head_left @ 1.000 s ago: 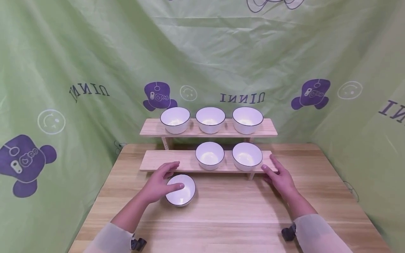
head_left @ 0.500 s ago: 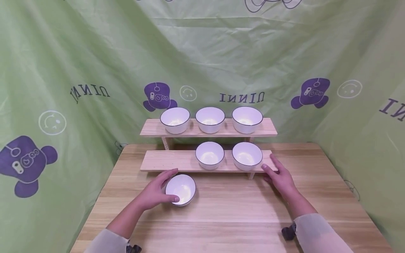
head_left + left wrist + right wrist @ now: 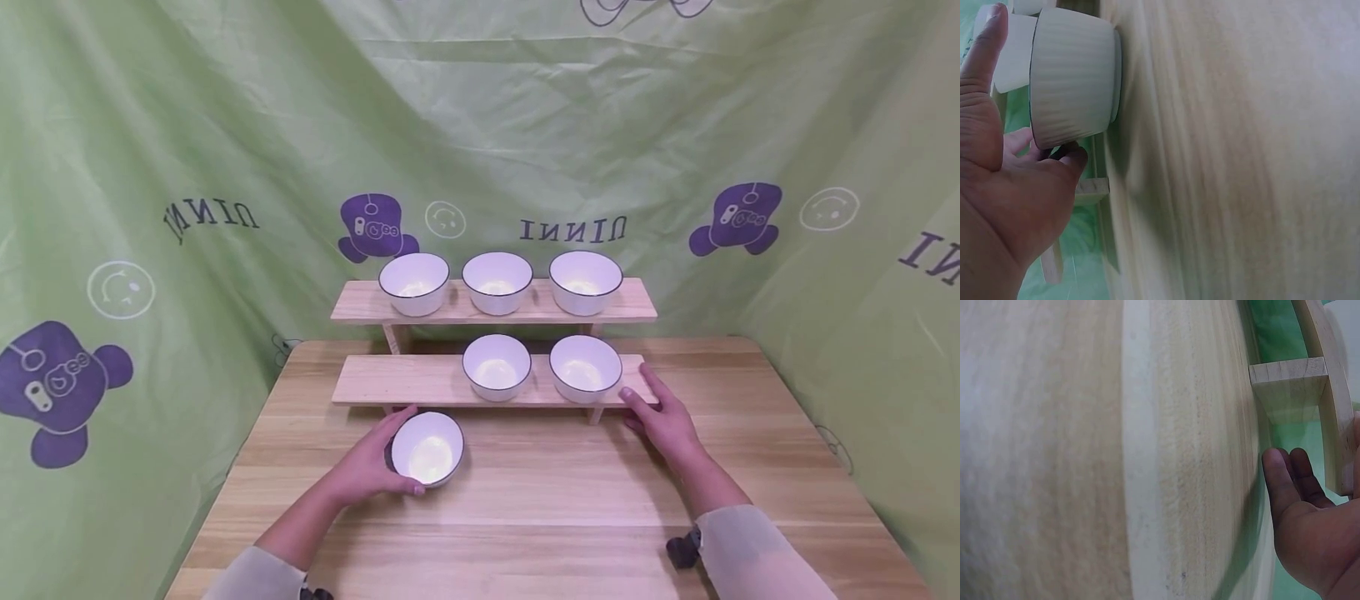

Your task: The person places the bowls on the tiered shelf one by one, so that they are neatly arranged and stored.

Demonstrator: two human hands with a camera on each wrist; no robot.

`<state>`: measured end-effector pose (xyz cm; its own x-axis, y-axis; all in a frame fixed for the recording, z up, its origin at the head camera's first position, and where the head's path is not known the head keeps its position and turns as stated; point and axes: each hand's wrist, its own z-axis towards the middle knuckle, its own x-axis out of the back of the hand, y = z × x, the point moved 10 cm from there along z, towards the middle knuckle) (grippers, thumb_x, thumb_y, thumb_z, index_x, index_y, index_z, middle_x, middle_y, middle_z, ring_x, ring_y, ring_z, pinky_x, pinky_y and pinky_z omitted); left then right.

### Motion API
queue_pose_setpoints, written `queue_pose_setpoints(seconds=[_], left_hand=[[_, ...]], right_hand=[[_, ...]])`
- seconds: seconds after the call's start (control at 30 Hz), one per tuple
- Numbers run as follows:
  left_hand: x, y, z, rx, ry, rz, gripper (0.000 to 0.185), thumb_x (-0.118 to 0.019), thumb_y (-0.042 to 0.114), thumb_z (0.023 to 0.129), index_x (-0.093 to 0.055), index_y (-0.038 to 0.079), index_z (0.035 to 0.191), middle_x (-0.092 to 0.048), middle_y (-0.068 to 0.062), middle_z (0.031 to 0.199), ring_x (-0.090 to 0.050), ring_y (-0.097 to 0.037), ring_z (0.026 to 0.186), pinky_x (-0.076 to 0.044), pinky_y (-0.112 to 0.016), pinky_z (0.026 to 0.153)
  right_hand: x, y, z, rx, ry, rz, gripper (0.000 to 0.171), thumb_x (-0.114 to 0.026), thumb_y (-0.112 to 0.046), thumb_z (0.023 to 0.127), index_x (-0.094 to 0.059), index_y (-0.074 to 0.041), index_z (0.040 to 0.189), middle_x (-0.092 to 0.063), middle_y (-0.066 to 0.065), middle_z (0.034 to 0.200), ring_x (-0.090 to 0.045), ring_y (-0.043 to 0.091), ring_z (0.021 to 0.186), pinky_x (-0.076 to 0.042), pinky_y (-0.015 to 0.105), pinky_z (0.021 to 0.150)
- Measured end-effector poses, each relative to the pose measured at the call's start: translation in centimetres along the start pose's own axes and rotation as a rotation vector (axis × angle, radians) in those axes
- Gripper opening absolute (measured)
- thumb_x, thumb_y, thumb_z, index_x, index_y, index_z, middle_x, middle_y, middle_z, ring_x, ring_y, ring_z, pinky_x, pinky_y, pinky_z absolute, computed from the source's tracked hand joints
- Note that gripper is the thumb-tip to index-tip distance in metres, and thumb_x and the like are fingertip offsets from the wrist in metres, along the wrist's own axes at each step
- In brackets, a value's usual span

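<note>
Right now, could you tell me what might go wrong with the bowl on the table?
1. The left hand grips the bowl from one side only, thumb on the near rim; it could tip or slip if lifted.
2. The lower shelf edge lies just behind the bowl, so a lift could knock against it.
3. The free spot sits beside the middle bowl; setting down carelessly could bump it.

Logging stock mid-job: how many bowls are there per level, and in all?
Top shelf bowls: 3
Lower shelf bowls: 2
Table bowls: 1, the bowl in the left hand grip
Total: 6
</note>
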<state>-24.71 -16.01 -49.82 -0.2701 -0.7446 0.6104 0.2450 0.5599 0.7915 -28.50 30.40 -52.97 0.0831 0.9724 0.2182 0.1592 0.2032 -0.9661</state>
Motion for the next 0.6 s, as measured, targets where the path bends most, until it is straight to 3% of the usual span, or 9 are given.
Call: queue_pose_setpoints(seconds=[0.17, 0.6], left_hand=[[-0.7, -0.9, 0.1, 0.057, -0.02, 0.008, 0.131, -0.097, 0.04, 0.046, -0.024, 0.024, 0.153, -0.032, -0.002, 0.152, -0.034, -0.026, 0.136, -0.027, -0.052, 0.111], [-1.3, -1.0, 0.3, 0.061, 0.008, 0.047, 0.133, -0.098, 0.04, 0.042, -0.027, 0.017, 0.152, -0.034, -0.008, 0.151, -0.04, -0.028, 0.132, -0.031, -0.049, 0.109]], right_hand=[[0.0, 0.0, 0.0, 0.001, -0.004, 0.016, 0.08, -0.064, -0.053, 0.087, -0.016, -0.047, 0.15, 0.001, 0.01, 0.161, -0.042, 0.038, 0.129, -0.052, 0.035, 0.088], [-0.1, -0.1, 0.0, -0.007, -0.009, 0.021, 0.08, -0.064, -0.052, 0.087, -0.015, -0.048, 0.15, 0.002, 0.013, 0.161, -0.044, 0.037, 0.127, -0.052, 0.035, 0.088]])
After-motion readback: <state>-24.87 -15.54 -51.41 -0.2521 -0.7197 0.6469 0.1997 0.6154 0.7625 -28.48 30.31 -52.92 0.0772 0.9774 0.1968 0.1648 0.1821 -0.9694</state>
